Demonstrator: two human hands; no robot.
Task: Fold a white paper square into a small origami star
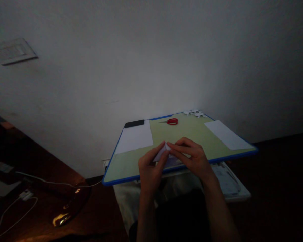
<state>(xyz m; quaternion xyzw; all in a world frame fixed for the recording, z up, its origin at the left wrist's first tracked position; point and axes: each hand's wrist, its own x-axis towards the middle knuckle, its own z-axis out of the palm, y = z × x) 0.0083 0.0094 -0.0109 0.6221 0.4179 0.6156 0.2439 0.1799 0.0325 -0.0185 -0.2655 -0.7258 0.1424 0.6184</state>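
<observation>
In the head view, the left hand and the right hand hold a small folded white paper piece over the near edge of the pale-green, blue-rimmed bench, fingers pinching its peak from both sides, probably to keep the folds together. Red-handled metal scissors and pointed white paper shapes lie toward the far side, seemingly out of the hands' way, while a flat black rectangular block perhaps weights the left white sheet.

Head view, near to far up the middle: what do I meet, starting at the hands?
White paper held between left hand and right hand, red-handled scissors, board's blue far edge, wall.
</observation>
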